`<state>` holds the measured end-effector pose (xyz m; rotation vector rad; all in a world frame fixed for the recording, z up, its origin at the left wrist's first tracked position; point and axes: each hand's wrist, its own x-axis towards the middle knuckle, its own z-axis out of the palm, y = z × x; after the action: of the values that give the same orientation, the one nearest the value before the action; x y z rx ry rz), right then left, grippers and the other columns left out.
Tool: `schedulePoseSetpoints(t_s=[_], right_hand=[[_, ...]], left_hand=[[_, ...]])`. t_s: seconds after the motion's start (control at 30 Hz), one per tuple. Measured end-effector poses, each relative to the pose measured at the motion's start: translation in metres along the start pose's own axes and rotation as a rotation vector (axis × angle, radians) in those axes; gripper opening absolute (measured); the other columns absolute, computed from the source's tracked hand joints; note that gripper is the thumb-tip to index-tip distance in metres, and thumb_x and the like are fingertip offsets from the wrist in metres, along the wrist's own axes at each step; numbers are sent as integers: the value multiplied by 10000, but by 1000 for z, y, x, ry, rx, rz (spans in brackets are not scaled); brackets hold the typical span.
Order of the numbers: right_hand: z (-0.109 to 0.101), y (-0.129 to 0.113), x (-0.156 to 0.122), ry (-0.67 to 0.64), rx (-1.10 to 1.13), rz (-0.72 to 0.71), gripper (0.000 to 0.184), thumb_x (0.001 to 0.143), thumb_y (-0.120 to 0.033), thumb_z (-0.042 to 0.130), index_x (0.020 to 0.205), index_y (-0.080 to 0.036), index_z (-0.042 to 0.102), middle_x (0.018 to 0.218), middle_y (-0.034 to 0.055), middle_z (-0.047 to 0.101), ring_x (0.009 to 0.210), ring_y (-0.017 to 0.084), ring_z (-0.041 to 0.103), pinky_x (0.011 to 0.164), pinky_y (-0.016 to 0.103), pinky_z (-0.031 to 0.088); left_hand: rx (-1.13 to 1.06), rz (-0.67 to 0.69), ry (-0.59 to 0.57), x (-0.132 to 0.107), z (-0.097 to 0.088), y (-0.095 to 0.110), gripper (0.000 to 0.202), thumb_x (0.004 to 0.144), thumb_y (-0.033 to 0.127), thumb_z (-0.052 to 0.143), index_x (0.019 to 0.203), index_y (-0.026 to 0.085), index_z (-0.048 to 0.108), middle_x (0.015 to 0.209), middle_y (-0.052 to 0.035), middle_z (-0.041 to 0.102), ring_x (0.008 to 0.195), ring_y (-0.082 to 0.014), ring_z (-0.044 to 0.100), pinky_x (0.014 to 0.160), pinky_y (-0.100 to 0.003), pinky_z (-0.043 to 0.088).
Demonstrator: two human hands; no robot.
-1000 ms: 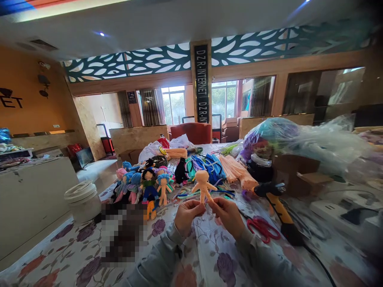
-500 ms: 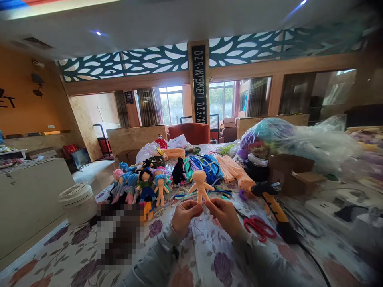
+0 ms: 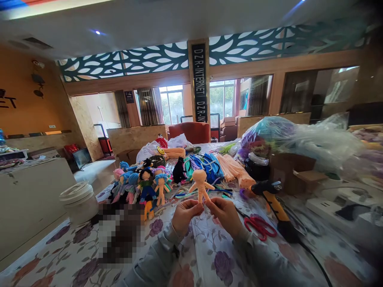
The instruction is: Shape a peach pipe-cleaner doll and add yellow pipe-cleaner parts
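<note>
Head view: I see my left hand (image 3: 184, 215) and right hand (image 3: 226, 215) raised together above the near middle of the table (image 3: 209, 259), which is covered by a cloth printed with flowers. Between them stands a peach doll (image 3: 201, 186), upright and bare, with a round head and its arms spread. Each hand pinches one of its legs at the bottom, fingers curled in narrow and thumbs pressed against forefingers, so the doll is held clear of the cloth.

Just right of my right hand a pair of red scissors (image 3: 260, 228) lies flat on the cloth, and beside it, toward the right edge, a yellow and black glue gun (image 3: 273, 199) lies on the cloth with its cord running off to the near right. Toward the left edge stands a white tub (image 3: 79, 201) with its lid on. Beyond my hands, left of centre, a heap of finished dolls (image 3: 143, 183) with coloured hair lies on the table. Further back lie blue fuzzy wires (image 3: 209, 164) and peach fuzzy wires (image 3: 235, 169) in bundles. A big clear plastic bag (image 3: 314, 143) fills the far right.
</note>
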<state>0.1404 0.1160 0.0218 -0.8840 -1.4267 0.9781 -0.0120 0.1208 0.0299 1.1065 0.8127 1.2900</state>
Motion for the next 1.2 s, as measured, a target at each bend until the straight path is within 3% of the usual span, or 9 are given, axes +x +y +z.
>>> schedulePoseSetpoints(t_s=[0.27, 0.43, 0.57, 0.73, 0.97, 1.07, 1.2], right_hand=[[-2, 0, 0, -2, 7, -14, 397, 762, -547, 600, 695, -158, 651, 517, -26, 488, 444, 102, 432, 424, 226, 353], [-4, 2, 1, -28, 48, -24, 388, 789, -540, 580, 717, -165, 648, 518, -31, 486, 447, 99, 428, 436, 227, 361], [-3, 7, 3, -78, 102, -31, 389, 833, -531, 530, 784, -170, 663, 532, -30, 488, 448, 96, 437, 426, 220, 356], [0, 6, 2, -208, 82, -18, 425, 850, -546, 489, 792, -160, 658, 552, -33, 491, 433, 79, 437, 418, 206, 353], [0, -2, 0, -189, -7, 22, 440, 787, -578, 546, 748, -151, 643, 526, -36, 498, 423, 79, 450, 410, 201, 333], [0, -3, 0, -182, -2, 25, 422, 780, -566, 561, 702, -156, 627, 524, -34, 504, 425, 82, 454, 413, 205, 336], [-1, 0, 0, -124, 51, 34, 377, 769, -532, 601, 680, -165, 613, 496, -48, 471, 413, 80, 420, 410, 209, 326]], left_hand=[[-58, -47, -86, -3, 1, 3, 255, 583, 342, 815, 667, 136, 691, 649, -28, 661, 574, -103, 565, 592, -233, 435], [-181, -26, -81, -4, 1, 7, 278, 705, 390, 717, 875, 170, 706, 888, -74, 692, 767, -177, 620, 684, -297, 479], [-212, 15, -77, -3, 1, 9, 240, 741, 353, 685, 888, 166, 717, 939, -97, 691, 893, -228, 613, 752, -334, 481], [-226, 22, -124, -2, 3, 7, 251, 734, 365, 692, 850, 145, 726, 914, -117, 699, 882, -247, 627, 826, -366, 472], [-295, 36, -167, -3, 2, 5, 245, 729, 333, 704, 881, 142, 718, 859, -96, 716, 932, -258, 632, 879, -397, 463], [-276, 38, -132, -2, 1, 5, 253, 711, 343, 721, 853, 134, 719, 852, -96, 711, 881, -243, 638, 846, -384, 475], [-245, 18, -56, 2, -1, 3, 229, 701, 359, 728, 746, 135, 713, 727, -64, 679, 702, -166, 615, 710, -294, 483]])
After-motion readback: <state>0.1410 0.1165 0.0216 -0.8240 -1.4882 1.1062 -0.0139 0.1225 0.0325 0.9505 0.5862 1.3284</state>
